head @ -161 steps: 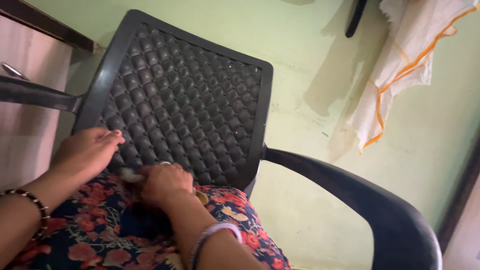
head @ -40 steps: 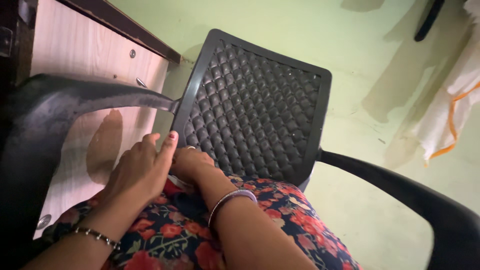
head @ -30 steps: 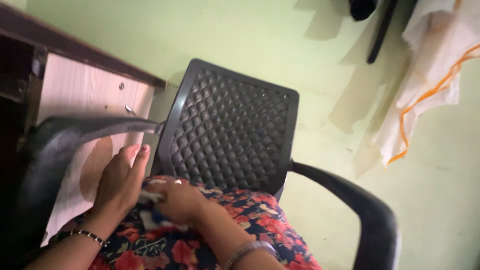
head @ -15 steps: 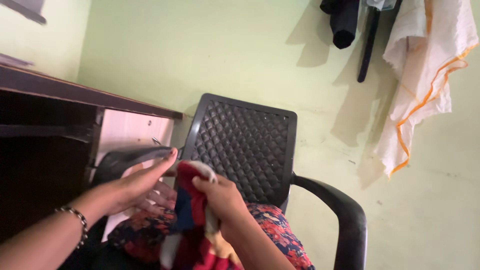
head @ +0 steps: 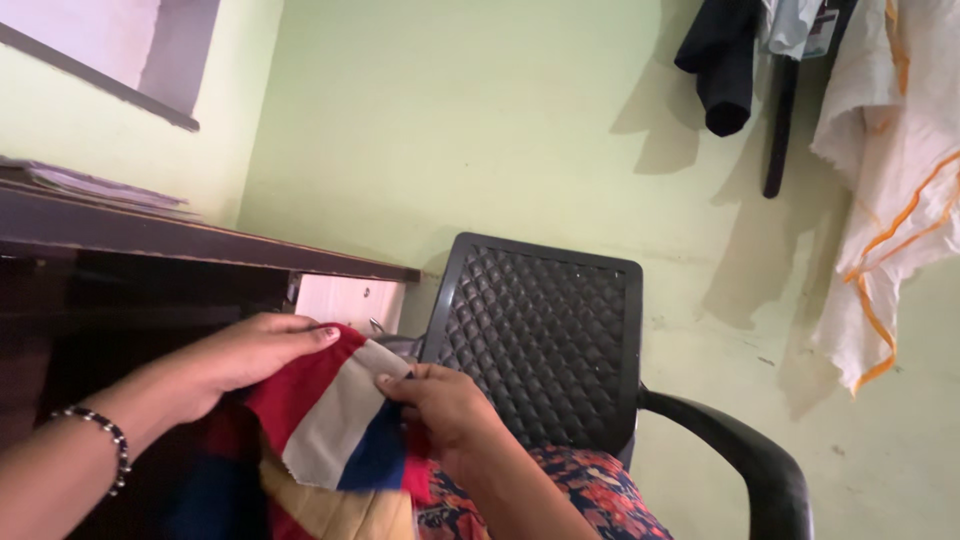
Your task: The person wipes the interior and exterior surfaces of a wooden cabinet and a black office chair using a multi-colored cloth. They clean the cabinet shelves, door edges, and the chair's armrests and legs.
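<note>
A striped cloth (head: 335, 425) in red, pale grey, blue and yellow hangs lifted in front of me. My left hand (head: 240, 352) grips its upper red edge on the left. My right hand (head: 440, 405) pinches the top edge where the grey and blue stripes meet. Below my right arm lies a dark floral cushion (head: 590, 490) on the seat of a black plastic chair (head: 545, 340) with a quilted backrest.
A dark wooden desk (head: 150, 240) with a pale side panel stands at the left, papers on top. The pale green wall (head: 480, 120) is behind. A white cloth with orange trim (head: 890, 200) and a dark garment (head: 725, 60) hang at the upper right.
Both hands left the cushion by the chair's backrest and raised the striped cloth, which is now spread wider between them. The view tilted up toward the wall.
</note>
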